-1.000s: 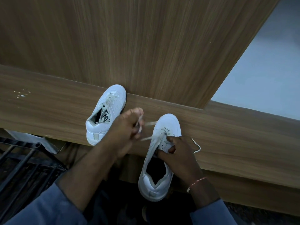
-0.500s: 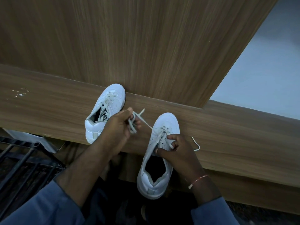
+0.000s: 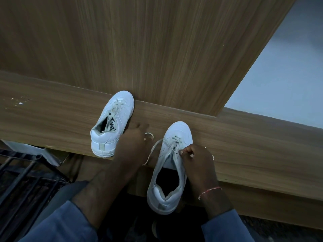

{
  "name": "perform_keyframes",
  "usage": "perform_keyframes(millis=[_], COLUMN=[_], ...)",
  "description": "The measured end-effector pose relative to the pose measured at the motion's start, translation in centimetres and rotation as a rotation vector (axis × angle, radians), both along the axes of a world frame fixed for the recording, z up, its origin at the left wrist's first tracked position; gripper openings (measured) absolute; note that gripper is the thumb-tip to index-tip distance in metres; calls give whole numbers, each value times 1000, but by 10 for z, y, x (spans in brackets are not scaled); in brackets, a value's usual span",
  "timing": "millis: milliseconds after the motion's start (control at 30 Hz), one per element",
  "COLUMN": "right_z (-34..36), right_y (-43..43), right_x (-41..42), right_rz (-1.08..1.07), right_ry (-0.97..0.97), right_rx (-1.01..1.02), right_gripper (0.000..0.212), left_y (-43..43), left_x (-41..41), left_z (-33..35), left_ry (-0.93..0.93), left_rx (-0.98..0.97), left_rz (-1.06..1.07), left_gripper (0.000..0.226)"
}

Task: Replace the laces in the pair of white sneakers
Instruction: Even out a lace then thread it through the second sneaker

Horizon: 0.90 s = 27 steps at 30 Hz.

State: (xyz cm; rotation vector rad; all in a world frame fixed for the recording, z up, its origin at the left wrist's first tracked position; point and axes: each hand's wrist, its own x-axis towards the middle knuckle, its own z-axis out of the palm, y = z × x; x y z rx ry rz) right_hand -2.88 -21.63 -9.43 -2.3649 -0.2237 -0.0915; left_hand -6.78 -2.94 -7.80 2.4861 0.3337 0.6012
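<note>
Two white sneakers stand on a wooden ledge [image 3: 244, 137]. The left sneaker [image 3: 111, 126] is laced at the toe end, and its toe touches the wood panel. The right sneaker [image 3: 171, 168] hangs heel-first over the ledge's front edge, with a pale lace [image 3: 153, 147] threaded through its lowest eyelets. My left hand [image 3: 132, 145] lies low between the shoes. The lace loops out from under its fingers and trails down beside it. My right hand [image 3: 197, 159] pinches the right sneaker's upper at the eyelet row. A bit of lace end shows just right of that hand.
An upright wood panel [image 3: 157, 49] rises behind the ledge. A black metal rack [image 3: 22, 180] sits at lower left, below the ledge. White specks [image 3: 19, 100] dot the ledge at far left. A pale surface [image 3: 283, 84] fills the right background.
My left hand has come down from its raised spot, drawing the lace through, and now lies low on the ledge. My right hand has stayed on the right sneaker's eyelets.
</note>
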Motion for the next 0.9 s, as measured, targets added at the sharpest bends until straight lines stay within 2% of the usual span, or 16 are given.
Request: perform_keyframes(millis=[67,133,233,333,500,700,900], right_z=[-1,-2,-3,0,4,6,1], right_y=[3,5,7,7,6,10,16], right_x=[0,0,2,3,6,3,-1], right_rz=[5,-26,-39,-69,-59,-85,-54], right_ry=[29,60,129,206,313,307,308], right_rx=[36,41,85,152,302,533,498], right_gripper=[14,12,10,9,10,7,11], left_y=[-8,-19,-26,-29,-33,-42,-36], left_x=[1,3,12,17,18,7,10], left_z=[0,-3,-13,-20,-25,-18,-29], left_ry=[10,108,129,182,185,69,82], left_rx=[-119,-267,-331,-394,-447,-877,-636], left_rz=[-59,-220,-359,-328,-268,-156,-124], left_gripper=[22,19,19,6,13,17,16])
